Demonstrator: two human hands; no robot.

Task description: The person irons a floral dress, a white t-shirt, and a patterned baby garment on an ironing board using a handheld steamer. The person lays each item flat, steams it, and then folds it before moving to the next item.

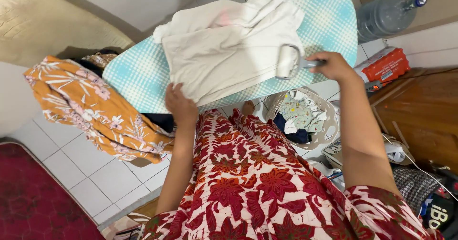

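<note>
Here, mid-pass with a lint roller (287, 61) over a cream garment (229, 49) spread on a turquoise checked ironing board (138, 73), upper centre of frame. Right hand (334, 66), right of centre, fingers clenched round the roller's grey handle, roller head resting on the garment's right edge. Left hand (180, 104), lower left of the board, palm down, fingers released and flat, pinning the garment's near corner. Both forearms extended forward from the bottom of frame over a red floral dress (248, 173); right arm nearly straight, left slightly bent at the elbow. Judged as the cleaning stage, right portion of the cloth in hand; next move likely calling for a steady pull across the fabric with the left hand keeping the cloth taut. Orange floral cloth (90, 106) draped at left; laundry basket (305, 118) below the board at right; water bottle (386, 11) in the upper right corner.
</note>
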